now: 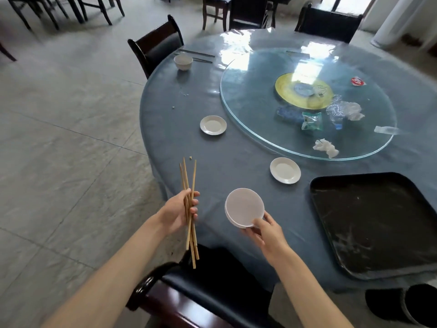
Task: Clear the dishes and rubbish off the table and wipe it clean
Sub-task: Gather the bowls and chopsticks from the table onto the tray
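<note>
My left hand (pixel 182 213) grips a bundle of several wooden chopsticks (pixel 190 185) over the table's near left edge. A white bowl (pixel 244 207), seemingly two stacked, is held above the blue tablecloth (pixel 236 150) by my right hand (pixel 266 232), which pinches its near rim. Two white saucers lie on the cloth, one (pixel 213 125) further left and one (pixel 285 170) nearer the black tray (pixel 378 221). A white bowl (pixel 183 62) and dark chopsticks (pixel 196 53) sit at the far left place. Crumpled tissues (pixel 325 147), plastic wrappers (pixel 312 120) and a red wrapper (pixel 357 81) lie on the glass turntable (pixel 248 95).
Small crumbs (pixel 185 94) dot the cloth on the left. A dark chair (pixel 212 287) stands right below my hands, another (pixel 157 47) at the far left and one (pixel 328 21) at the back. Black bins (pixel 402 304) stand on the floor at the lower right.
</note>
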A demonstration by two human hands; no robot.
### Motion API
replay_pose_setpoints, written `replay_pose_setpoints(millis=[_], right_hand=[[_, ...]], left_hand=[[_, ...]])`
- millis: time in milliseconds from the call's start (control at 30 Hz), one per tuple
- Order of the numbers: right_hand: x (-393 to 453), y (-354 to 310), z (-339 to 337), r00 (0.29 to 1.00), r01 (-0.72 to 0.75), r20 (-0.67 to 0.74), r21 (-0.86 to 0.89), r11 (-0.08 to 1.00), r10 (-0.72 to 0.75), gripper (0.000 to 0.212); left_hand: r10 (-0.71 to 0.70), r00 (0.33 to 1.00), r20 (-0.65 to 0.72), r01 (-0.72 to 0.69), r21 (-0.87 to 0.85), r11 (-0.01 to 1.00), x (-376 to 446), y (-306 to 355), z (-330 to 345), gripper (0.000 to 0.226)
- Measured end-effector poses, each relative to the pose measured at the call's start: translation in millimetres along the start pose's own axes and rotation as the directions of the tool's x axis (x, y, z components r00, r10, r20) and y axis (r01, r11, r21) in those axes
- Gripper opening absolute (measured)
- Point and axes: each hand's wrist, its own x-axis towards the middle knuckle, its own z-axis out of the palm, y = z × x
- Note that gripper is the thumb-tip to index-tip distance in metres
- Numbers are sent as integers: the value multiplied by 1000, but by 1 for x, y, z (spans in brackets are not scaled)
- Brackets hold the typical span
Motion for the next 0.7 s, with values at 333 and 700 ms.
replay_pose_setpoints(millis=[333,700], right_hand=[[-6,44,107,1000,8,-4,-47,999,-8,50],[-8,69,235,998,15,-64,37,999,-12,42]], left_hand=[[11,1000,10,-9,-166,986,-11,57,-127,43],[29,999,41,-25,-86,996,-14,133,-236,33]])
